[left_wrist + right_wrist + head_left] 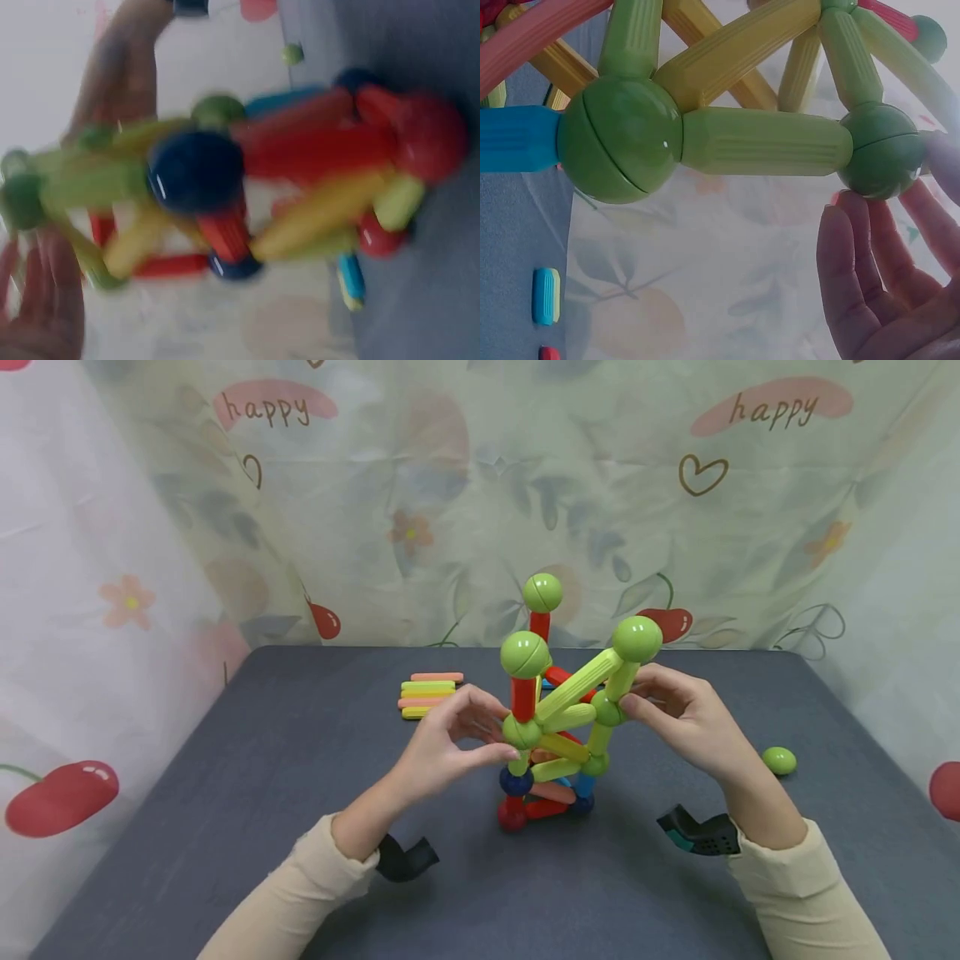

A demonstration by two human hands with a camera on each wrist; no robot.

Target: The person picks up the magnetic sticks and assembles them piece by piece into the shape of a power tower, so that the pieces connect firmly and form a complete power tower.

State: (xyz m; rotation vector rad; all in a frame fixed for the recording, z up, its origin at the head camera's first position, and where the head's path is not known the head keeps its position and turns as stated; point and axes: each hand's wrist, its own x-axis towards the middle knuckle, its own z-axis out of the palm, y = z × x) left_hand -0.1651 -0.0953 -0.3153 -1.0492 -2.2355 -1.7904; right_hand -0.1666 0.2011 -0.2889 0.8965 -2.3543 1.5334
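Observation:
A tall structure of magnetic rods and balls stands on the table, with a red ball [512, 815] and a dark blue ball [516, 780] low down. My left hand [457, 739] holds a green ball [522, 731] at its left side between thumb and fingers. On the other side, my right hand [690, 718] pinches another green ball [608, 708], seen close up in the right wrist view. Above these, a slanting green rod [581, 683] runs to a high green ball [637, 639]. Red rods carry two more green balls. The left wrist view is blurred.
Pink and yellow rods [427, 702] lie in a row behind my left hand. A loose green ball [779, 761] sits at the right of the dark table [300, 760]. Patterned curtains [480, 493] hang behind and at the sides.

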